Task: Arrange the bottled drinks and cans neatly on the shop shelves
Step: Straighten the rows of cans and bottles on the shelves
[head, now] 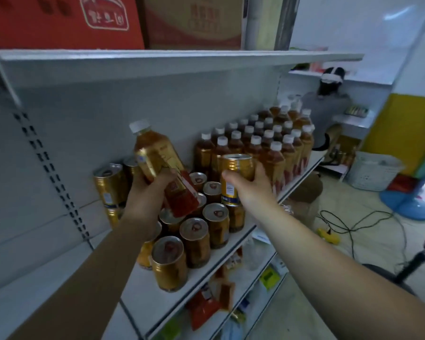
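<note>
Bottle, gold-red label unreadable, gold can

Single wide-angle view from a camera worn on the person's head, facing forward and down. It stands close to a white metal shop shelf, which runs from the lower left away to the upper right. Both bare forearms enter from the bottom edge. The left hand, gripping a white-capped amber plastic bottle, and the right hand, gripping a gold metal can, sit mid-frame. A higher white shelf board crosses overhead, underside visible. Pale tiled floor fills the right.
</note>
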### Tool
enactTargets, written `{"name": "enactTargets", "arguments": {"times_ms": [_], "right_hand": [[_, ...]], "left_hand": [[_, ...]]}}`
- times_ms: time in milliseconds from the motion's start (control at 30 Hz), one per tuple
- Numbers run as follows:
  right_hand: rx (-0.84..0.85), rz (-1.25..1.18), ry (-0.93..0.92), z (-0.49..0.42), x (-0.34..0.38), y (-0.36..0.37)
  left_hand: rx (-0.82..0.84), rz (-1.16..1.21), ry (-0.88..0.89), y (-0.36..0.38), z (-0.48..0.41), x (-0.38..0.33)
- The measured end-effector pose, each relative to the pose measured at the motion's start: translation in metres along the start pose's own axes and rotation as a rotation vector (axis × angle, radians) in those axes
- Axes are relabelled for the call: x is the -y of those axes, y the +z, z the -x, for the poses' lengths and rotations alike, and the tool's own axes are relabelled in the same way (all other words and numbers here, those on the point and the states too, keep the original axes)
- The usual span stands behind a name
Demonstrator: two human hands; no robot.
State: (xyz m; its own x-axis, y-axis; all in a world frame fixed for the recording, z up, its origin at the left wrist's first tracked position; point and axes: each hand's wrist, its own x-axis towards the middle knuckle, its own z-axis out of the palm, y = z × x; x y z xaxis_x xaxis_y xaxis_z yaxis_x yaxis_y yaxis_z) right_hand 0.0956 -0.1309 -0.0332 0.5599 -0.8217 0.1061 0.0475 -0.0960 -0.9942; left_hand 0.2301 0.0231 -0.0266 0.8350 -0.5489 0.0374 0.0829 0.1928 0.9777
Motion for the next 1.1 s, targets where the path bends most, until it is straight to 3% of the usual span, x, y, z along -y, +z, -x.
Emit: {"name": "enactTargets", "arguments": {"times_ms": [200,633,1100], "right_hand": [[0.136,0.024,-0.043,-0.068,-0.013,0.033],[0.587,0.094,-0.074,-0.172,-0.048,0.082],[0.694,0.152,-0.202,-0.192,-0.063,0.102]], "left_hand": [[-0.088,-0.258,0.096,-0.014,-0.026,0.001],[-0.406,-0.293,0.136,0.019,-0.031,0.018],[-0.439,-0.295,0.115,0.024,-0.021,0.022]]}}
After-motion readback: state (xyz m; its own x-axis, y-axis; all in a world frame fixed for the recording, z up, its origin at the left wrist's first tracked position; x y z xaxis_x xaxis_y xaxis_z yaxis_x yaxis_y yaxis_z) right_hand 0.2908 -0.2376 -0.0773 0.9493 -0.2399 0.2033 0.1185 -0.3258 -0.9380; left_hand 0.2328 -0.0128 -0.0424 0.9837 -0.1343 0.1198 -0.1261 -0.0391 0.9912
